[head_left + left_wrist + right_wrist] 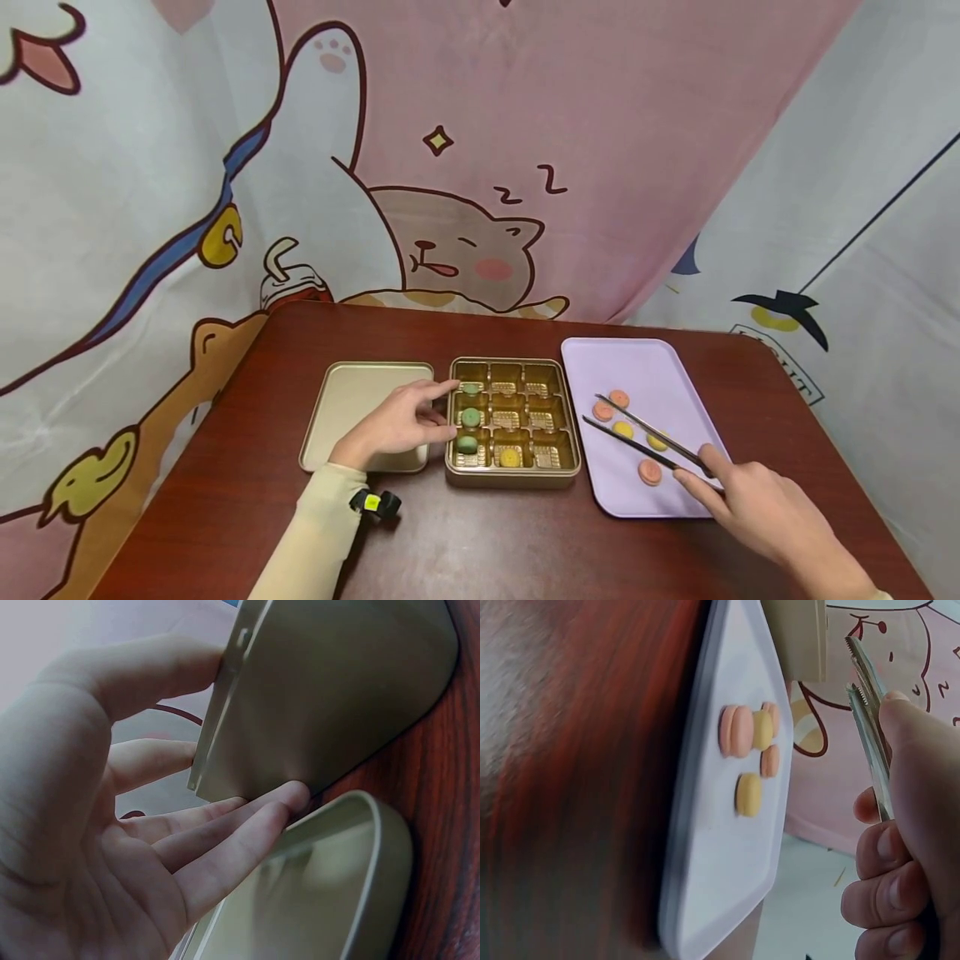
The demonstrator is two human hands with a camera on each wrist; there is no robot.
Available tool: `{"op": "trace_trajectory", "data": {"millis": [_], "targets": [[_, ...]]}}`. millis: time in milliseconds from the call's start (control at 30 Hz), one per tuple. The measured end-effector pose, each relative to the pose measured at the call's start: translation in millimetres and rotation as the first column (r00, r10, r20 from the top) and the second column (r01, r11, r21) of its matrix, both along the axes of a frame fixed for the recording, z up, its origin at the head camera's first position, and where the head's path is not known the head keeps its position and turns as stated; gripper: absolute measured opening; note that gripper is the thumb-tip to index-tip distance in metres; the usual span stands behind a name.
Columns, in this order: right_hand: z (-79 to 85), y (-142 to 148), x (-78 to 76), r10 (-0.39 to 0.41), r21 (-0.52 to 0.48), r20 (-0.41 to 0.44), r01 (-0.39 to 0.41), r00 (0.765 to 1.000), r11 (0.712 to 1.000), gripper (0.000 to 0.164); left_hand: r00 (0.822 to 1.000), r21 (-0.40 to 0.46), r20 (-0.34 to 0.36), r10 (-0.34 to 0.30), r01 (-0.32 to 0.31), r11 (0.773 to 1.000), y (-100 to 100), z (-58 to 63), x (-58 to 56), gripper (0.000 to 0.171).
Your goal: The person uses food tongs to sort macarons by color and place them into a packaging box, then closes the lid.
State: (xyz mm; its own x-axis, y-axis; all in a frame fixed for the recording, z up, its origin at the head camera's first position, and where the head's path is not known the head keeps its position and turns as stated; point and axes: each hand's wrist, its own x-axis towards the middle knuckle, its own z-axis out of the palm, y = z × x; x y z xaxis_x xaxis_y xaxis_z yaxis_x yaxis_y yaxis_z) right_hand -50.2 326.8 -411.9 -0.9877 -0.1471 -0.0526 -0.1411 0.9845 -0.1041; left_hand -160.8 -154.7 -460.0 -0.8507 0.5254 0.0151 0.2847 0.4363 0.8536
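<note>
My left hand (401, 421) rests its fingertips against the left side and rim of a gold divided box (513, 482), fingers extended. In the left wrist view, the thumb and index finger touch the box's rim (225, 697) while other fingers lie along its wall. Green macarons (470, 417) sit in the box's left column, and a yellow macaron (510, 457) in the front middle compartment. My right hand (765, 500) grips metal tongs (637, 446), their tips apart above a lilac tray (622, 367). Pink macarons (650, 472) and yellow macarons (658, 440) lie on that tray.
A shallow gold lid (360, 392) lies on the dark wooden table (450, 533), left of the box and partly under the left hand. Behind the table hangs a cartoon-printed cloth (600, 150). The tray stands close beside the box's right side.
</note>
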Motion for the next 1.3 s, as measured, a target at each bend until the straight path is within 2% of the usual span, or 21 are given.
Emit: {"op": "trace_trajectory", "data": {"millis": [367, 667, 867, 1067, 1300], "targets": [[-13.8, 21, 0.7, -0.038, 0.03, 0.061, 0.036, 0.997, 0.999, 0.045, 1.0, -0.009, 0.006, -0.003, 0.003, 1.0, 0, 1.4, -0.2, 0.079], [-19.5, 34, -3.0, -0.08, 0.045, 0.159, 0.074, 0.984, 0.996, 0.061, 1.0, -0.004, 0.014, -0.001, 0.002, 1.0, 0, 1.5, 0.6, 0.081], [-18.8, 37, -5.0, -0.092, 0.048, 0.182, 0.085, 0.979, 0.995, 0.067, 1.0, -0.002, 0.024, 0.003, -0.003, 1.0, 1, 1.7, 0.8, 0.082], [-20.0, 35, -5.0, -0.088, 0.069, 0.189, 0.076, 0.978, 0.995, 0.063, 0.999, 0.007, 0.034, 0.003, -0.004, 1.0, 1, 2.3, 0.7, 0.082], [-19.3, 33, -6.1, -0.084, 0.077, 0.192, 0.07, 0.978, 0.995, 0.055, 1.0, -0.004, 0.015, -0.002, 0.002, 1.0, 0, 2.1, 0.8, 0.081]]}}
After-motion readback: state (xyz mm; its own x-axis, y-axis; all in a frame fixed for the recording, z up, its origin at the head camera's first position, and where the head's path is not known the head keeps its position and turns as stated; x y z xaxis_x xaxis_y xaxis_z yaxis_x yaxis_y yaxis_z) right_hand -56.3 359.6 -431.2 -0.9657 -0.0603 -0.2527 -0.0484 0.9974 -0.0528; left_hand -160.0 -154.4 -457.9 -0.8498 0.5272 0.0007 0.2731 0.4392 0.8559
